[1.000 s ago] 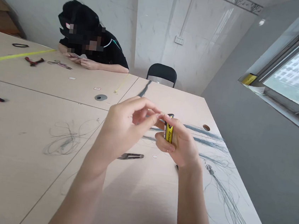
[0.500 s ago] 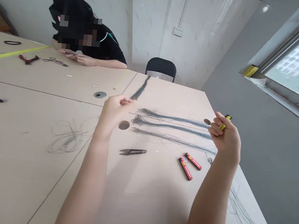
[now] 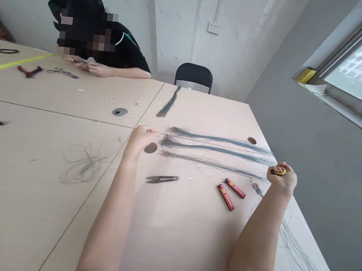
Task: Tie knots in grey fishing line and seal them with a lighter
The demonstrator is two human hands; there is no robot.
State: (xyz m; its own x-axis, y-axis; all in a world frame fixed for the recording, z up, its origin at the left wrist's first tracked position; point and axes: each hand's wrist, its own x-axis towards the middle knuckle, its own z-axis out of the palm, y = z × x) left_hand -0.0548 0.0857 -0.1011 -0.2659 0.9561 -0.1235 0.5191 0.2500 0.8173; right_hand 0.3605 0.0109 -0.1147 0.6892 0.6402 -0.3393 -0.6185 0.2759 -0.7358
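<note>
My left hand (image 3: 140, 138) hovers low over the table near the left ends of three grey thread bundles (image 3: 211, 151), fingers pinched together on something too thin to make out. My right hand (image 3: 282, 177) is closed round a small yellow tag (image 3: 280, 171) near the table's right edge, at the right ends of the bundles. Between my arms lie black thread snips (image 3: 162, 179) and two red tags (image 3: 230, 193).
A round cable hole (image 3: 150, 148) sits beside my left hand. Another thread bundle (image 3: 169, 102) and a loose tangle (image 3: 82, 166) lie on the table. A person (image 3: 93, 44) sits at the far side near pliers (image 3: 29, 70) and scissors (image 3: 63, 72). A black chair (image 3: 193, 77) stands beyond.
My hands were together on the yellow tag, then drew apart. The left has lowered to the bundles' left ends, the right has dropped to the table's right edge.
</note>
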